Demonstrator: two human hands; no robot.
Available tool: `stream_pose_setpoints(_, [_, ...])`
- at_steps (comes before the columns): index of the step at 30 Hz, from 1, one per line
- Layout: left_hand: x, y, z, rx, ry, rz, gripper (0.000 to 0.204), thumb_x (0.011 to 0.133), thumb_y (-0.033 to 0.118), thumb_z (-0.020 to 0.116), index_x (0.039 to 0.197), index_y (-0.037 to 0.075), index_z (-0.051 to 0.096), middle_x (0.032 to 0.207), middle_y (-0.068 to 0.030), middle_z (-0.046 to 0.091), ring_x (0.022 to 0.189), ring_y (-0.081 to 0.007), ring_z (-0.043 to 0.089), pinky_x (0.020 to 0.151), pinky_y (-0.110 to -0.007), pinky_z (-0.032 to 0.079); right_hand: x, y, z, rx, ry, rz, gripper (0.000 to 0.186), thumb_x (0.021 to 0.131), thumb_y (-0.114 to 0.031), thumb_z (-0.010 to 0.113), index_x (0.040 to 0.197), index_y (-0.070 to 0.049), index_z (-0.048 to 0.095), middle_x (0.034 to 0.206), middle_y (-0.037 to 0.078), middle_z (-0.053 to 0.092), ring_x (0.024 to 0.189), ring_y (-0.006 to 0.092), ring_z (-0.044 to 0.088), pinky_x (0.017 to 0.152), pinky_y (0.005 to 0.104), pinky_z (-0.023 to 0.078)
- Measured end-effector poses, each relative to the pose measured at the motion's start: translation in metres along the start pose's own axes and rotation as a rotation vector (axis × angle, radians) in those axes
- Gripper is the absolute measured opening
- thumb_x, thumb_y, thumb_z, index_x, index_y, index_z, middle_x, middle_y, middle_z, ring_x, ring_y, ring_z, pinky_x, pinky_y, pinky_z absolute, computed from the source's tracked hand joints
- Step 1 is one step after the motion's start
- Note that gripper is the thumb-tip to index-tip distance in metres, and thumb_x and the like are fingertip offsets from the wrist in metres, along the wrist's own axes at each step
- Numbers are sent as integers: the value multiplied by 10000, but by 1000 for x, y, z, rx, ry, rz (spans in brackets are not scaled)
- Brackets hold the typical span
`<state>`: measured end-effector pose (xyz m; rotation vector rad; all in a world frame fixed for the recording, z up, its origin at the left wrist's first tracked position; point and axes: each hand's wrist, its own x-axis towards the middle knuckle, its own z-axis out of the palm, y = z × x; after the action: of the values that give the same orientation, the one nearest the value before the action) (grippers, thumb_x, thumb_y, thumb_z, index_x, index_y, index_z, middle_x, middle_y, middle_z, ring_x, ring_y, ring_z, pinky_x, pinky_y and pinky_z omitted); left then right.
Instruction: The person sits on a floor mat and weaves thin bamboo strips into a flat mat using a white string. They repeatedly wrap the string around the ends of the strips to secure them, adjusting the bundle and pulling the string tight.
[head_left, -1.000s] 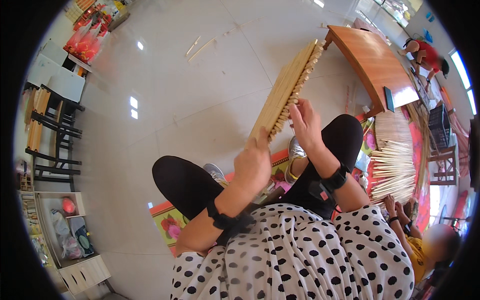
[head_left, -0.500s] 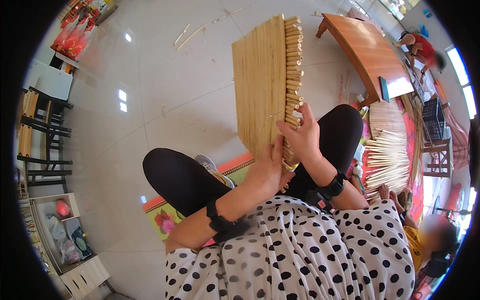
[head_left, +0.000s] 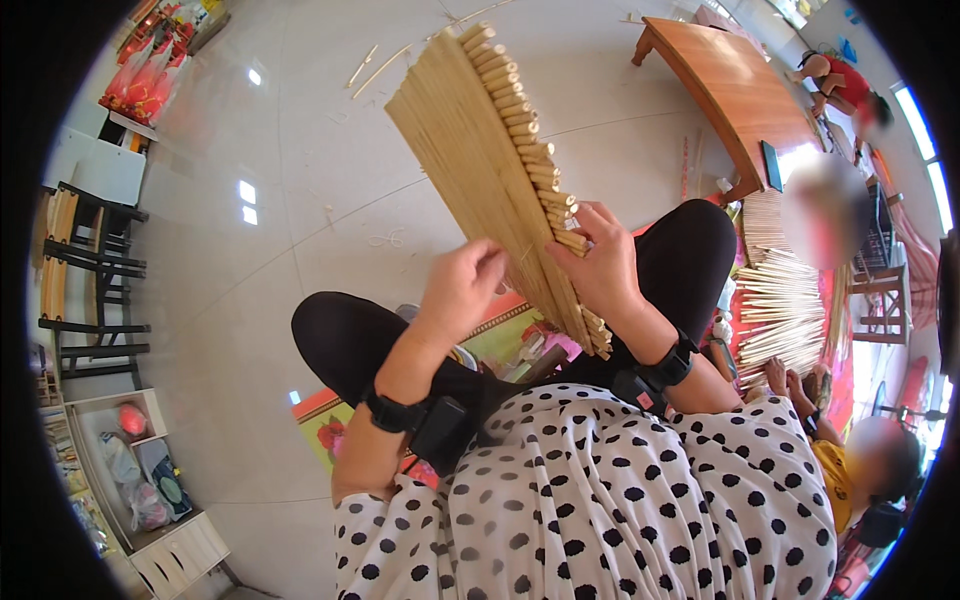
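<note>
A stiff mat of pale plant stalks (head_left: 480, 170) laid side by side slants up and leftward in front of me, its lower end between my thighs. Round cut stalk ends line its right edge. My right hand (head_left: 603, 262) grips that edge in its lower half, thumb on the mat's face and fingers round the stalk ends. Off the mat's left edge, my left hand (head_left: 462, 290) is raised with its fingers curled together in a pinch. A fine pale strand seems to show beside its fingertips; what they hold is too small to make out.
Loose stalks (head_left: 780, 310) lie spread on a red cloth at right, by another person's hands (head_left: 785, 380). A low wooden table (head_left: 715, 80) stands at far right. Stalk scraps (head_left: 380, 72) lie on the tiled floor. Black-framed stools (head_left: 100, 270) and a shelf unit (head_left: 140, 480) line the left.
The mat's top has tipped to the left. My left hand has let go of its lower part and moved left and up. My right hand has kept its grip. A blurred figure has appeared at right.
</note>
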<state>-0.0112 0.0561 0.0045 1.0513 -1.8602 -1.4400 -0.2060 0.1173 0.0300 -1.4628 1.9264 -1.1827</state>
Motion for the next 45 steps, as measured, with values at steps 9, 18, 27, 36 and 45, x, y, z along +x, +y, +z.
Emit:
stream_pose_setpoints(9, [11, 20, -12, 138, -220, -150, 230, 953, 138, 645, 790, -25, 655, 558, -36, 565, 505, -97, 495, 491, -296, 404, -19, -3, 15, 38, -27, -164, 397, 760, -38, 729, 1146, -131, 710, 1141, 87, 665, 897, 326, 689, 783, 422, 570])
stream_pose_setpoints(18, [-23, -5, 18, 146, 38, -2, 269, 973, 76, 589, 734, -25, 521, 602, -38, 480, 586, -105, 411, 540, -316, 361, -30, 5, 27, -143, 32, -321, 192, 750, -136, 778, 908, -88, 679, 1265, 73, 606, 749, 275, 702, 641, 394, 582])
stream_pose_setpoints(27, [-65, -11, 17, 3, -123, -122, 210, 908, 59, 628, 728, -16, 549, 622, -31, 512, 592, -104, 459, 560, -289, 401, -5, 5, 29, -112, -47, -227, 167, 774, -174, 716, 904, -74, 687, 1247, 104, 648, 808, 338, 698, 721, 428, 580])
stream_pose_setpoints(36, [-44, 33, -42, 516, 274, 192, 62, 896, 45, 703, 933, 5, 673, 735, -151, 639, 569, -210, 601, 571, -297, 474, 34, 21, 3, -63, 93, -190, 296, 727, -126, 815, 980, -30, 696, 1203, 137, 701, 978, 351, 699, 824, 395, 571])
stream_pose_setpoints(45, [-19, 47, -17, -434, 348, 449, 63, 999, 79, 625, 1048, 39, 618, 994, -132, 717, 828, -207, 717, 738, -266, 575, 23, 2, 12, -81, 23, -210, 332, 752, -124, 828, 1031, 5, 703, 1239, 124, 685, 956, 323, 710, 836, 367, 572])
